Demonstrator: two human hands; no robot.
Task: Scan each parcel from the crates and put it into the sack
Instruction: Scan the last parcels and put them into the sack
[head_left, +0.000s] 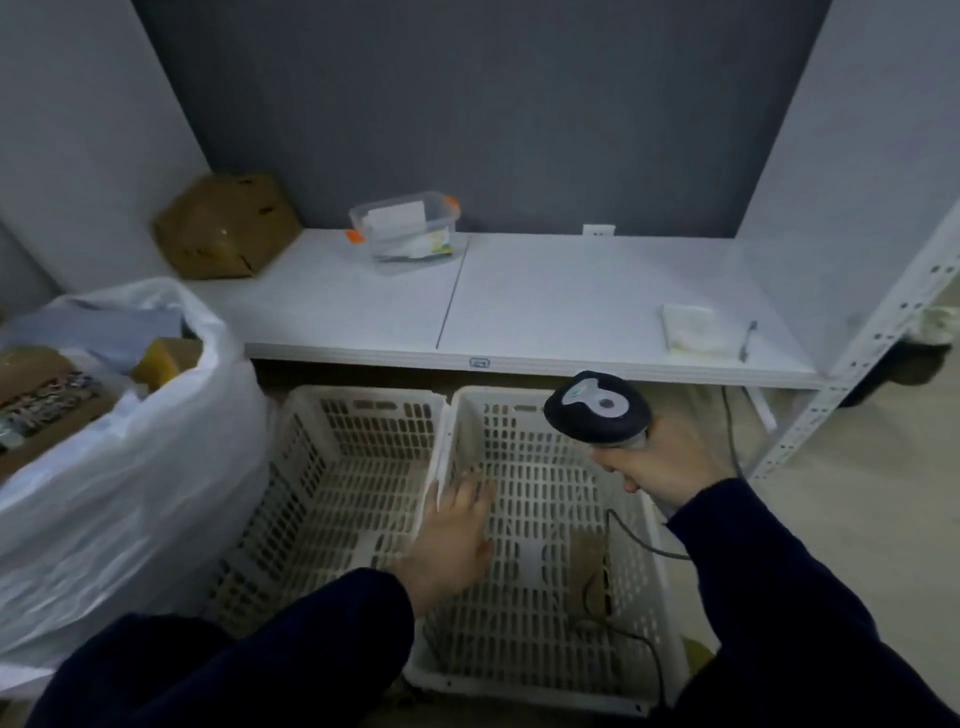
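Two white slatted crates stand side by side on the floor: the left crate (332, 467) holds nothing, and the right crate (550, 597) shows only a small brown piece (589, 566) on its bottom. My left hand (457, 535) reaches flat into the right crate near the shared rim, fingers apart, holding nothing. My right hand (665, 467) grips a black barcode scanner (597, 408) above the right crate, its cable trailing down. At the left the white plastic sack (119, 493) stands open with several parcels (47, 400) inside.
A white table (519, 301) runs behind the crates, carrying a cardboard box (226, 226), a clear tub with orange clips (402, 226), a white packet (693, 330) and a small tool (748, 340). A white metal shelf upright (878, 338) stands at the right.
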